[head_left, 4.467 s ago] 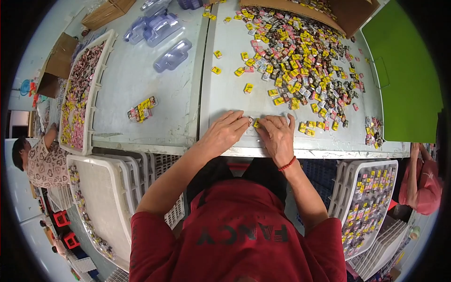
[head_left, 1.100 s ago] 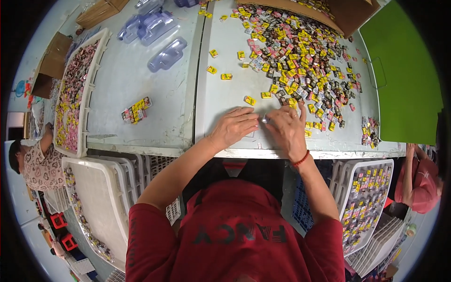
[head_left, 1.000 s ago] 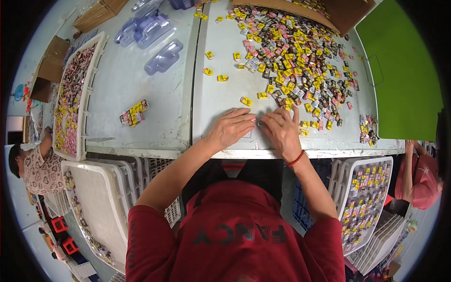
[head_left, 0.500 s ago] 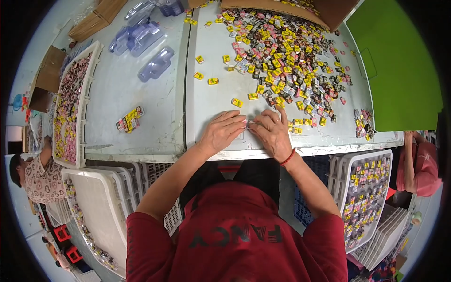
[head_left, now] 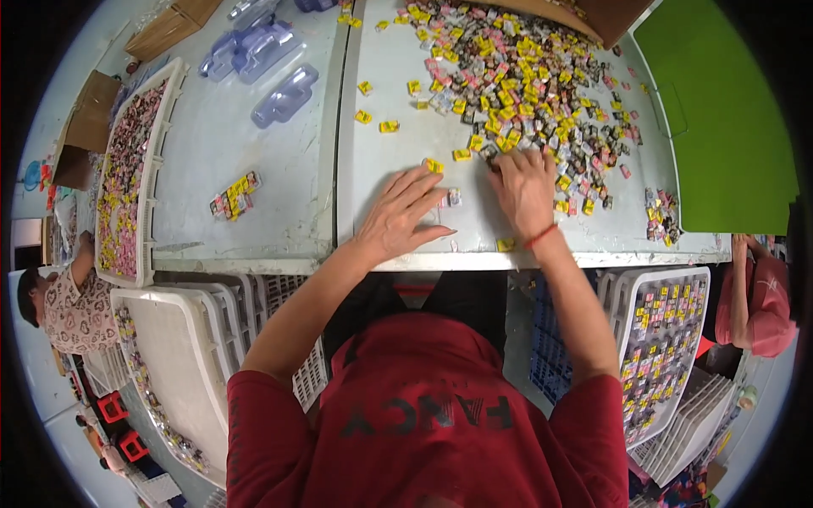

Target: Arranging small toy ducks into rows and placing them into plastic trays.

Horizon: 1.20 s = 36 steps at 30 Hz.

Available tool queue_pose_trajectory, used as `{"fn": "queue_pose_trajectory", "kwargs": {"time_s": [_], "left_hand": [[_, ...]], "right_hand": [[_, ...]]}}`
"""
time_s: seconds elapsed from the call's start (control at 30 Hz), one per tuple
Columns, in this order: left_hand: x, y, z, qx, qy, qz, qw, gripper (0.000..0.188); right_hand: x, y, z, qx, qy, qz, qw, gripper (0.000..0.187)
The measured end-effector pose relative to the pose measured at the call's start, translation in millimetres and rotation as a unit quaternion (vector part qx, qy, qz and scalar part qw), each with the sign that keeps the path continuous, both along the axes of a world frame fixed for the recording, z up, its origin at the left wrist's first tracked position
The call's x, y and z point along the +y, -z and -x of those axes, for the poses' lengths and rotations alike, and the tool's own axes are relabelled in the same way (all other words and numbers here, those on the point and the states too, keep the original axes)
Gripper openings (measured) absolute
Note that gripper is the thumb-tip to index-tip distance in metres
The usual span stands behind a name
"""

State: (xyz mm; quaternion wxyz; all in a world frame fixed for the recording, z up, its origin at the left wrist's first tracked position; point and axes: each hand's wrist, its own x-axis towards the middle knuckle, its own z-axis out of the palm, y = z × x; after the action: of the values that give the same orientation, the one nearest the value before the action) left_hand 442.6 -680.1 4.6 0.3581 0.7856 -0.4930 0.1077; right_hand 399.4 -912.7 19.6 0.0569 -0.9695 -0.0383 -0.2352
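— Grey metal is seen across the upper half of the frame: the table (head_left: pixel 279 203), with the heap of small wrapped pieces (head_left: pixel 525 76) spread over its upper right. How are the hands placed against that heap?

— The heap is found above and to the right of both hands. Its lower fringe is met by the right hand (head_left: pixel 525 190), whose fingertips are laid among the nearest yellow and pink pieces. Whether anything is pinched there cannot be told; the fingers are curled close together and their undersides are hidden.

— And the left hand (head_left: pixel 402 216)?

— It is pressed flat on bare table left of the right hand, fingers spread apart and pointed to the upper right. Nothing is gripped by it.

— Which small piece is nearest to it?

— A yellow piece (head_left: pixel 434 165) is touched, or all but touched, by the tip of its longest finger. A pale piece (head_left: pixel 453 197) is seen just right of the fingers, between the two hands. Its long axis is too small to be read.

— So the nearer hand to the heap?

— The right one, plainly; the left is left only the strays.
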Motion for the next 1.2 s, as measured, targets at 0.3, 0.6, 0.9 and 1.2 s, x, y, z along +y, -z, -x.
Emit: {"fn": "queue_pose_trajectory", "kwargs": {"time_s": [0.3, 0.6, 0.9, 1.2], "left_hand": [[-3.2, 7.2, 6.5, -0.036, -0.005, -0.116, 0.993, 0.061], [-6.8, 5.5, 6.8, -0.034, 0.025, -0.141, 0.989, 0.063], [-5.3, 13.2, 7.1, -0.01, 0.004, -0.098, 0.995, 0.051], [-6.2, 12.8, 7.8, 0.017, 0.012, -0.095, 0.995, 0.05]], "right_hand": [[11.8, -16.4, -7.0, 0.0, -0.004, -0.023, 1.0, 0.009], [37.2, -10.0, 44.6, 0.058, 0.032, -0.162, 0.985, 0.014], [55.0, -7.6, 34.6, 0.04, 0.046, -0.182, 0.981, 0.012], [75.4, 3.8, 22.8, -0.016, 0.057, -0.125, 0.99, 0.013]]}}
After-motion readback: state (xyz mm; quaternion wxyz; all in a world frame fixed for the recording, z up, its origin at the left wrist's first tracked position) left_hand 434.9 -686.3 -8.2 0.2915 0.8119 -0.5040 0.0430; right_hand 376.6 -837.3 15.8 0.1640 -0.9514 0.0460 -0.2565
